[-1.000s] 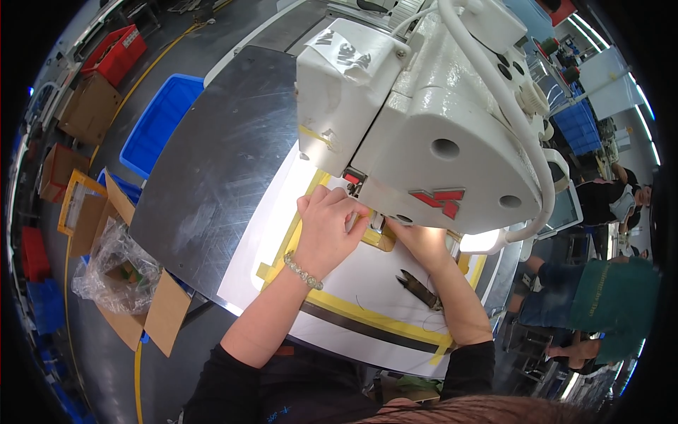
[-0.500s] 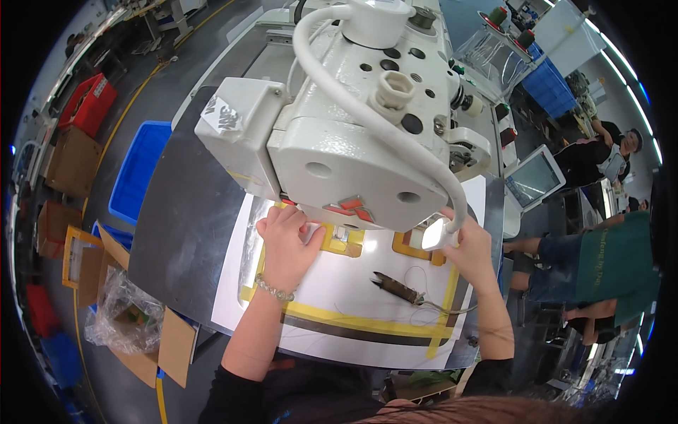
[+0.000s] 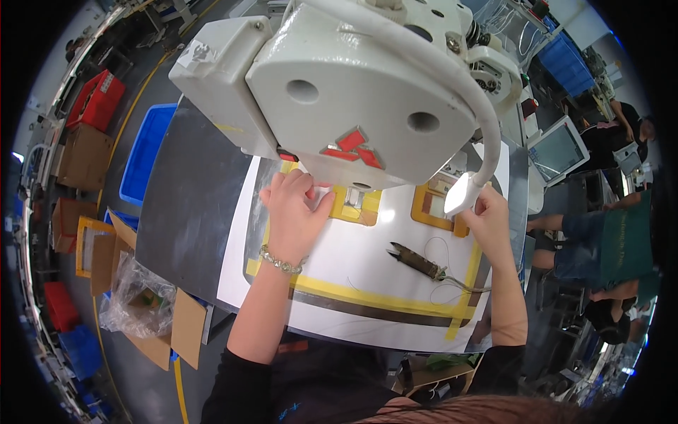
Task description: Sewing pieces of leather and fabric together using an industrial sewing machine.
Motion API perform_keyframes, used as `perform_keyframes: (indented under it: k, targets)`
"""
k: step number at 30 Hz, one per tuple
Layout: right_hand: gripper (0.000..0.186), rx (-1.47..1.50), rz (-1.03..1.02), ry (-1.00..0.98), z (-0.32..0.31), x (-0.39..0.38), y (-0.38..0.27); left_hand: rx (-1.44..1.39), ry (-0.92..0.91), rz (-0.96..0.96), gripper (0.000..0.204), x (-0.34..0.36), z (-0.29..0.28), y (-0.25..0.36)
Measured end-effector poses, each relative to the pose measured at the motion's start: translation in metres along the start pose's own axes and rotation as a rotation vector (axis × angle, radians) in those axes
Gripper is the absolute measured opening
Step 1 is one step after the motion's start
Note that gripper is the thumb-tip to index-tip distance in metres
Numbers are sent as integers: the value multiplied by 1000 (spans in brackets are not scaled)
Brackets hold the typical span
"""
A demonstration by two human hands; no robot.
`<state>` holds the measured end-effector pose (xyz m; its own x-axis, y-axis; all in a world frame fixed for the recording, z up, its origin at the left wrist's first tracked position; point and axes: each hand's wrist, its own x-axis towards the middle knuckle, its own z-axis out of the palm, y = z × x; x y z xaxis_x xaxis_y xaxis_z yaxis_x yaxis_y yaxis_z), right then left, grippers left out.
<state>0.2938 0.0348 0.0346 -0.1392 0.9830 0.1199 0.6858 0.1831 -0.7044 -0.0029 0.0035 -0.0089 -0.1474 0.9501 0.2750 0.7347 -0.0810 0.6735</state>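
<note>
While flat under both open hands, white template board (image 3: 367, 268), long axis left-right.

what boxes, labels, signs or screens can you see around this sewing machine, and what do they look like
Red emblem: angular, on the white machine head's front.
Screen: right of the machine, pale grey rectangle in a white frame, tilted.
Cardboard boxes: brown, far left on the floor.
Red crate: upper left.
Blue bin: left of the table.
Plastic bag: clear, crumpled, lower left on cardboard.
</note>
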Motion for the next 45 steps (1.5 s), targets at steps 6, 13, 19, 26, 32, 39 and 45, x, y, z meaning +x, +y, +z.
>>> perform_keyframes:
  k: [6, 13, 19, 26, 32, 39, 45]
  targets:
    - [25, 49, 40, -18, 3, -3, 7, -31, 10, 24, 13, -2, 3, -2]
    - [23, 130, 67, -78, 11, 1, 11, -58, 29, 44, 12, -1, 5, 1]
    - [21, 307, -86, -175, 40, 10, -19, -31, 53, 81, 8, 6, 7, -7]
    - [16, 59, -475, -140, 89, 37, -27, -66, -54, -18, 20, 4, -5, -9]
    - [18, 178, -269, -277, 104, 43, -34, -72, -46, -19, 21, 4, -6, -9]
    - [30, 231, -198, -295, 107, 46, -43, -103, -33, -16, 20, 2, -5, -10]
    - [34, 66, -341, -209, 108, 47, -44, -112, -13, -15, 16, 0, -7, -7]
